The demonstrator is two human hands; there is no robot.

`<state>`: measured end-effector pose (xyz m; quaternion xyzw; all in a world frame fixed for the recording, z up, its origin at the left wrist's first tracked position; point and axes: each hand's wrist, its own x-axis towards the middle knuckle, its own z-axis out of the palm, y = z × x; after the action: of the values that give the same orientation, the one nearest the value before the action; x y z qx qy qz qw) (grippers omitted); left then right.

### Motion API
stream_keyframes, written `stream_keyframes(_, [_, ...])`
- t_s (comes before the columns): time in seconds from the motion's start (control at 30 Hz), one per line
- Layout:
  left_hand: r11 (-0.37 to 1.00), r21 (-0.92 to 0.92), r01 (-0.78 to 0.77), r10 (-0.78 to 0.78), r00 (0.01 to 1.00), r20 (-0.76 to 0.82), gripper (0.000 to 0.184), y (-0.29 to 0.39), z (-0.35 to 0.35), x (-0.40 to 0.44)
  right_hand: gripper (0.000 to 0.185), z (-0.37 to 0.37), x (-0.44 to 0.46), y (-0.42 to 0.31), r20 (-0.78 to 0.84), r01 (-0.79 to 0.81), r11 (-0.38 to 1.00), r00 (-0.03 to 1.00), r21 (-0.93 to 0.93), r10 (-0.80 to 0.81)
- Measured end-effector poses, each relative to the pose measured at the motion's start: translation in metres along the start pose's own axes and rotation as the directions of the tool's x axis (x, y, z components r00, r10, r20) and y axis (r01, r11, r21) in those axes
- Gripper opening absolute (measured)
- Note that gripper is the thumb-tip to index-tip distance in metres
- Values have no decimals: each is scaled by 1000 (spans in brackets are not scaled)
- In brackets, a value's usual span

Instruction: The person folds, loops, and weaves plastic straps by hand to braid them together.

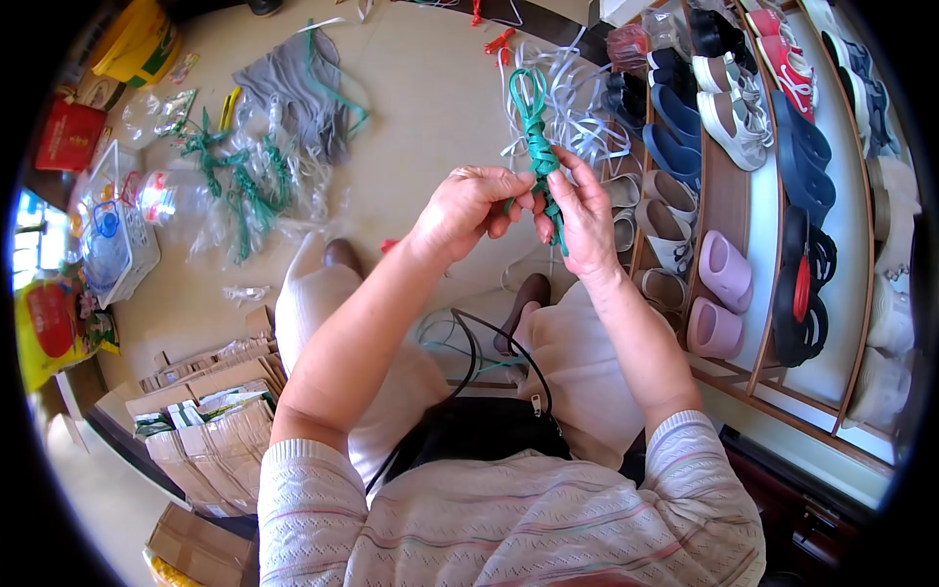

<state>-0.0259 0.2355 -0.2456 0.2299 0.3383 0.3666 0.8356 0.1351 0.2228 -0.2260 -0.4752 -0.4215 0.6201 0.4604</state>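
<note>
A green cord bundle point(537, 142), looped at the top and wound round its middle, is held up in front of me. My right hand point(582, 210) grips its lower part between thumb and fingers. On the other side my left hand point(474, 207) pinches close against the bundle, seemingly on a strand of the same cord; the fingertips partly hide it. A tail of the cord hangs below my right hand. Behind the bundle, a tangle of white ribbon point(577, 108) lies on the floor.
A shoe rack point(753, 377) with several pairs of shoes stands at right. On the floor at left lie a grey cloth point(293, 83), green cord pieces point(240, 176) among clear plastic, and a white basket point(132, 259). Flattened cardboard point(210, 460) sits lower left. A black bag point(479, 430) rests on my lap.
</note>
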Motion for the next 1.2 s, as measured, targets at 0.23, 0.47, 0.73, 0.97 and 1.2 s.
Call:
stream_keyframes(0.23, [999, -14, -38, 39, 999, 13, 25, -8, 2, 4, 31, -2, 4, -1, 37, 92, 969, 996, -231, -85])
stream_keyframes(0.47, [989, 44, -140, 141, 990, -30, 26, -15, 3, 6, 28, -6, 6, 0, 76, 158, 910, 987, -384, -139])
stream_keyframes(0.73, [989, -9, -150, 149, 989, -3, 21, -10, 5, 6, 29, -6, 5, 1, 48, 199, 869, 979, -454, -199])
stream_keyframes(0.97, [986, -91, -143, 148, 988, 49, 14, -8, 3, 3, 29, -8, 4, -2, 1, 196, 862, 975, -467, -221])
stream_keyframes(1.2, [990, -54, -129, 131, 991, 25, 15, -14, 5, 4, 31, -8, 2, 3, -2, 191, 823, 974, -535, -227])
